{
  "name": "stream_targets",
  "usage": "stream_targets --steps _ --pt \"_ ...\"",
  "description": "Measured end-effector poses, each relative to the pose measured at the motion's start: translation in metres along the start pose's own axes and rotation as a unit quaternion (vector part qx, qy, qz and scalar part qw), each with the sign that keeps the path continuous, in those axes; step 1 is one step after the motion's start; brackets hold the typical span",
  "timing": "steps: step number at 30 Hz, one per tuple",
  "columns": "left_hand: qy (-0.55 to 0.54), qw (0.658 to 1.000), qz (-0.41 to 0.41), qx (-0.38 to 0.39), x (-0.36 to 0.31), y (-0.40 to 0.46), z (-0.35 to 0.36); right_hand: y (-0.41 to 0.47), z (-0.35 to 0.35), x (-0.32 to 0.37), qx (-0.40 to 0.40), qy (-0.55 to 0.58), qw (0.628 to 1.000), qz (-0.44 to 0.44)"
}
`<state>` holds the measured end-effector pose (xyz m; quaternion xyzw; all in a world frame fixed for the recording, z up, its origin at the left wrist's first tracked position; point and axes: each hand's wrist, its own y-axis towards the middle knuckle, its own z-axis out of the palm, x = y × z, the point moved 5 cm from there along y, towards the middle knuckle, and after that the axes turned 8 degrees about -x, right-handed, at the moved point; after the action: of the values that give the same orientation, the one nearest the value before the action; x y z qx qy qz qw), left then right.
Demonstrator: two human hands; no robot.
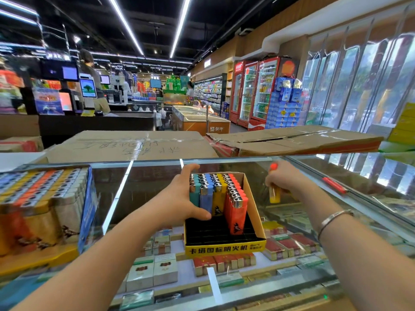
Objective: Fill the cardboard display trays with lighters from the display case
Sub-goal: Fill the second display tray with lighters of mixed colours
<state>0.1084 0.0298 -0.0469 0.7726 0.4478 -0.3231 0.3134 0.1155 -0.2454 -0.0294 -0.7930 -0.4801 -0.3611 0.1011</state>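
The left hand (179,198) grips the part-filled tray (224,245) on the glass counter (139,189), steadying upright lighters (213,194); the right hand (285,178), just beside, clutches a yellow lighter (274,194); releasing the row could topple it into the empty slots.

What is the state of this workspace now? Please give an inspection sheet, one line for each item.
Surface: glass counter top of a display case, cigarette packs beneath.
Job's things: yellow cardboard tray partly filled with teal, blue, yellow and orange lighters; full lighter tray at left.
Clutter: red lighter lying on the glass.
Grippers: left hand holds the lighter rows; right hand grips a yellow lighter.
Cables: nothing seen.
Surroundings: cardboard boxes, drink fridges, checkout area.
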Motion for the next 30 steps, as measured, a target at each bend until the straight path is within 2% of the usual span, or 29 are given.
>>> stream_targets --steps 2,4,7,9,11,14,18,23,26,30 --pt "0.026 1.0 0.001 0.012 0.0 -0.001 -0.006 0.001 -0.005 0.02 -0.04 0.101 0.994 -0.003" --pt "0.073 0.997 0.003 0.017 0.0 -0.002 -0.013 -0.004 -0.011 0.041 -0.053 0.232 0.971 0.001" --pt "0.155 0.988 0.002 0.022 0.0 -0.004 -0.023 -0.025 -0.004 0.068 -0.003 0.406 0.914 -0.007" --pt "0.188 0.982 0.003 0.027 -0.001 -0.006 -0.027 -0.043 0.008 0.08 0.052 0.467 0.882 -0.031" --pt "0.206 0.978 0.01 0.026 -0.004 -0.008 -0.032 -0.06 0.018 0.089 0.097 0.479 0.87 -0.061" --pt "0.206 0.978 0.039 0.022 -0.013 -0.01 -0.039 -0.077 0.02 0.1 0.118 0.458 0.871 -0.136" --pt "0.017 0.994 0.1 -0.048 -0.042 -0.018 -0.041 -0.091 0.014 0.109 0.101 0.434 0.871 -0.206" --pt "-0.148 0.969 0.142 -0.14 -0.058 -0.024 -0.046 -0.105 0.011 0.119 0.147 0.438 0.844 -0.273" --pt "-0.199 0.962 0.155 -0.102 -0.061 -0.027 -0.048 -0.11 0.014 0.122 0.203 0.416 0.838 -0.29" --pt "-0.195 0.963 0.186 -0.026 -0.066 -0.031 -0.043 -0.115 0.014 0.123 0.287 0.428 0.802 -0.301"
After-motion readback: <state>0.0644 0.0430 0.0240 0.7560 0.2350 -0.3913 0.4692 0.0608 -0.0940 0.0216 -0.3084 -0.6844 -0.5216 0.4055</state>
